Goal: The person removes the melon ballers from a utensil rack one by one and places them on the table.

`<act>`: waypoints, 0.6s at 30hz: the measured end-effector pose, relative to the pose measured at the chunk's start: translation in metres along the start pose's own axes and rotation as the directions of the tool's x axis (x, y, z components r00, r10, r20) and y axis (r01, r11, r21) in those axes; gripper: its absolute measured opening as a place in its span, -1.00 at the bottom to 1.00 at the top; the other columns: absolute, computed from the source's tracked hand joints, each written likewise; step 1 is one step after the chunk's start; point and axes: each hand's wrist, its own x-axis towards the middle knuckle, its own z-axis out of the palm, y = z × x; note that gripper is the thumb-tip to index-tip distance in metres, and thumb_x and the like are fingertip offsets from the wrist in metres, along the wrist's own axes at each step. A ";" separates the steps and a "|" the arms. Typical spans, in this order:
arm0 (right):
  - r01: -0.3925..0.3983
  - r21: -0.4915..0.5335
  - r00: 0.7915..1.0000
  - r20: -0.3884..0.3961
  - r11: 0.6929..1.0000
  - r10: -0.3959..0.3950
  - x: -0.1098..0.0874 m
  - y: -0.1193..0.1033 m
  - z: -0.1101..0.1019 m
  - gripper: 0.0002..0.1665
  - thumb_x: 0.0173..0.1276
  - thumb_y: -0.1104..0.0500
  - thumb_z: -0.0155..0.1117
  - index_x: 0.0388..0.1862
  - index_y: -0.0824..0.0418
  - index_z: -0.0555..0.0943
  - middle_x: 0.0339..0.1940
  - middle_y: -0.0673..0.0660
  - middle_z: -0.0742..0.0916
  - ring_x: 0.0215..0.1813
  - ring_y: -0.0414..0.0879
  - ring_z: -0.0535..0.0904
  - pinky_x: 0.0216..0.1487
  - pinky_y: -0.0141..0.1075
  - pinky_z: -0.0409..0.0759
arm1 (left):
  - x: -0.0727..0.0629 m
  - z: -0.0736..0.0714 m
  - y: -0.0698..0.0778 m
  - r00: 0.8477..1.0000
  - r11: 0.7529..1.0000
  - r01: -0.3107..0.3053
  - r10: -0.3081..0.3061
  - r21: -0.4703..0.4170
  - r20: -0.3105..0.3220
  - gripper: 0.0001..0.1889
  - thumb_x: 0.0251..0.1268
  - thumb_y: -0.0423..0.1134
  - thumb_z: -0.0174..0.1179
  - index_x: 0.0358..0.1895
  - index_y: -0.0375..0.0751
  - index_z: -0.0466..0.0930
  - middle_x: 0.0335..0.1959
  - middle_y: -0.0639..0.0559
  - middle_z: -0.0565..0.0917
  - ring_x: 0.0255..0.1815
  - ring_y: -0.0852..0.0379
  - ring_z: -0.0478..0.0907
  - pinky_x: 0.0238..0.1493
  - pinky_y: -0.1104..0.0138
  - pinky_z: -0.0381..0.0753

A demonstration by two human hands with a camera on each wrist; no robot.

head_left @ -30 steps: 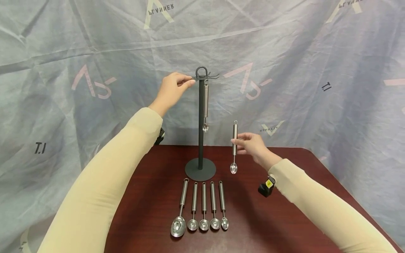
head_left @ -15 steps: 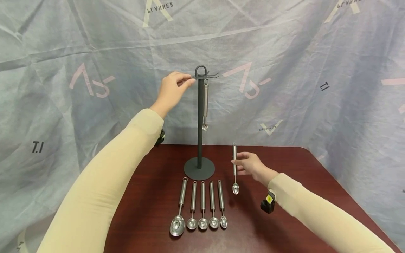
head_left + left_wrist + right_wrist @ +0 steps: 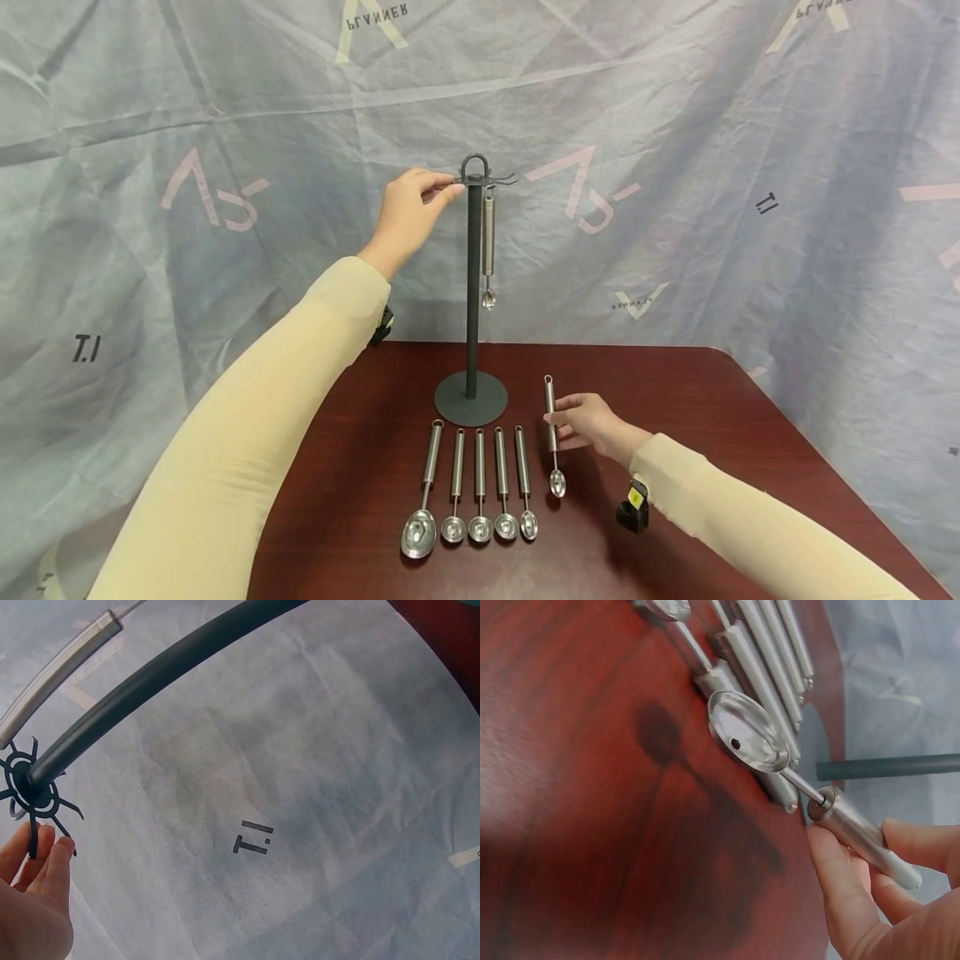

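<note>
My right hand [image 3: 596, 423] pinches a steel melon baller [image 3: 551, 414] by its handle, ring end up. In the right wrist view its oval scoop [image 3: 748, 731], with a small hole, hangs over the table and casts a separate shadow. My left hand [image 3: 412, 212] reaches to the top of a dark grey utensil stand [image 3: 473, 283]. Thumb and fingers pinch one of its hooks [image 3: 33, 840], as the left wrist view shows. From another hook hangs a steel scoop [image 3: 489, 237] with a small bowl.
Several steel scoops lie in a row on the red-brown table [image 3: 637, 375], in front of the stand's round base [image 3: 471, 408]. Leftmost is a larger scoop [image 3: 418, 533]; rightmost is an oval one [image 3: 528, 523]. A grey printed cloth [image 3: 300, 100] hangs behind.
My right hand has lowered the melon baller from beside the stand toward the table, right of the row. The left hand keeps its place at the stand's top.
</note>
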 end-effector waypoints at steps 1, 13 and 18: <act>-0.005 -0.008 1.000 0.003 1.000 0.005 -0.001 0.002 0.001 -0.49 0.35 0.31 0.27 0.21 0.49 0.41 -0.31 0.17 0.65 -0.39 -0.08 0.57 -0.22 -0.09 0.74 | 0.000 0.000 0.000 1.000 1.000 -0.001 0.001 -0.002 -0.001 -0.54 0.39 0.09 0.12 0.20 -0.09 0.59 0.15 0.02 0.57 0.18 0.14 0.51 0.22 0.45 0.47; -0.036 -0.066 0.998 0.040 0.997 0.038 -0.003 0.023 0.016 -0.54 0.27 0.35 0.33 0.09 0.53 0.44 -0.22 0.30 0.62 -0.36 0.00 0.59 -0.26 -0.08 0.74 | -0.001 -0.001 0.001 0.999 0.999 0.035 -0.035 0.021 0.025 -0.50 0.38 0.15 0.10 0.24 -0.04 0.56 0.22 0.07 0.54 0.23 0.15 0.49 0.25 0.43 0.45; -0.024 -0.145 0.999 0.030 0.989 0.029 0.001 0.031 0.022 -0.78 0.23 0.38 0.35 -0.22 0.43 0.51 -0.23 0.29 0.64 -0.45 -0.05 0.56 -0.32 -0.11 0.74 | -0.001 0.000 0.001 0.999 0.999 0.025 -0.026 0.028 0.023 -0.49 0.38 0.15 0.10 0.24 -0.06 0.56 0.21 0.06 0.55 0.23 0.15 0.49 0.25 0.43 0.45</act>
